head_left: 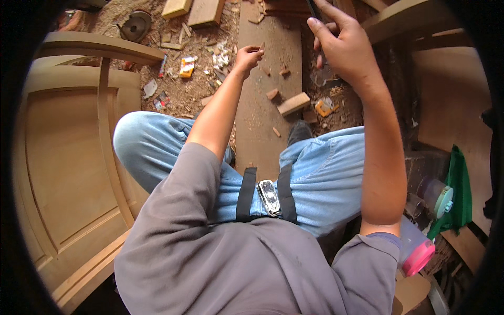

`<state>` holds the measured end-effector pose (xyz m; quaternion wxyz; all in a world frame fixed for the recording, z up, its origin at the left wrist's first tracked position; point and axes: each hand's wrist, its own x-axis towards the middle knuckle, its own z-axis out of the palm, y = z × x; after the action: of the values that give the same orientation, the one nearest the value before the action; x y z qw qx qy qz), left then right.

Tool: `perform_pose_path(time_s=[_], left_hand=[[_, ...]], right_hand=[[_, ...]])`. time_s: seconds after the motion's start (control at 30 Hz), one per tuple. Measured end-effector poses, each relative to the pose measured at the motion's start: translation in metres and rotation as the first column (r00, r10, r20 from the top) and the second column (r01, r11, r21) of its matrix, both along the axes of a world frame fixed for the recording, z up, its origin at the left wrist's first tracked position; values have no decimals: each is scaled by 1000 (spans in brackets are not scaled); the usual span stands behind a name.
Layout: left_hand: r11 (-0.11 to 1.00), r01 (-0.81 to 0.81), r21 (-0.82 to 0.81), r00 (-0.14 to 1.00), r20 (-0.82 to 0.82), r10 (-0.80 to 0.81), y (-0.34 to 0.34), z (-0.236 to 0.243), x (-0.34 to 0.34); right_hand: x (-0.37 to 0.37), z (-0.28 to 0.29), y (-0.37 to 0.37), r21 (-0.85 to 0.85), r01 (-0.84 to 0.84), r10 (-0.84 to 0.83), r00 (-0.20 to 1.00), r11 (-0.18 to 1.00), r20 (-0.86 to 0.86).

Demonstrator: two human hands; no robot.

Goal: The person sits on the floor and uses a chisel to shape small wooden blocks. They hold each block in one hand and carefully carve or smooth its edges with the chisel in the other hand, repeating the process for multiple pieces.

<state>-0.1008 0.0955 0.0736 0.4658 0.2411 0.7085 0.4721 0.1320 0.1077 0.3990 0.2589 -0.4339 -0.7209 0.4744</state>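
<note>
My left hand [248, 60] reaches forward over the wooden plank [257, 115], its fingers pinched together. A small thin sliver shows at the fingertips, too small to name. Farther forward and to the right, my right hand [344, 47] is raised with its fingers bent around a dark, thin, straight object [313, 7]. The top edge cuts that object off, so its kind does not show. Beneath the hands, a wood block [294, 104] and a smaller wood offcut [272, 94] lie on the plank.
Panelled wooden door [68, 157] stands at left. Sawdust, offcuts and a round dark disc [135, 25] cover the far left floor. Thick timber pieces [206, 11] lie ahead. At right are a pink-lidded container [418, 258], a teal-lidded jar [443, 202] and green cloth [460, 194].
</note>
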Motion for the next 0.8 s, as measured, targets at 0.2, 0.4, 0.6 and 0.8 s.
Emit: perform_pose_path(time_s=[0.2, 0.4, 0.6, 0.8], left_hand=[[934, 242, 262, 969, -27, -244, 29, 175, -41], [897, 342, 280, 911, -333, -244, -2, 307, -64], [892, 266, 366, 940, -304, -155, -53, 334, -63], [868, 271, 417, 934, -331, -134, -64, 327, -52]], right_hand=[[-15, -12, 18, 3, -105, 103, 978, 995, -179], [-40, 5, 8, -70, -234, 220, 962, 970, -164], [-59, -1, -5, -60, -368, 357, 923, 928, -142], [-59, 0, -20, -90, -373, 354, 919, 923, -174]])
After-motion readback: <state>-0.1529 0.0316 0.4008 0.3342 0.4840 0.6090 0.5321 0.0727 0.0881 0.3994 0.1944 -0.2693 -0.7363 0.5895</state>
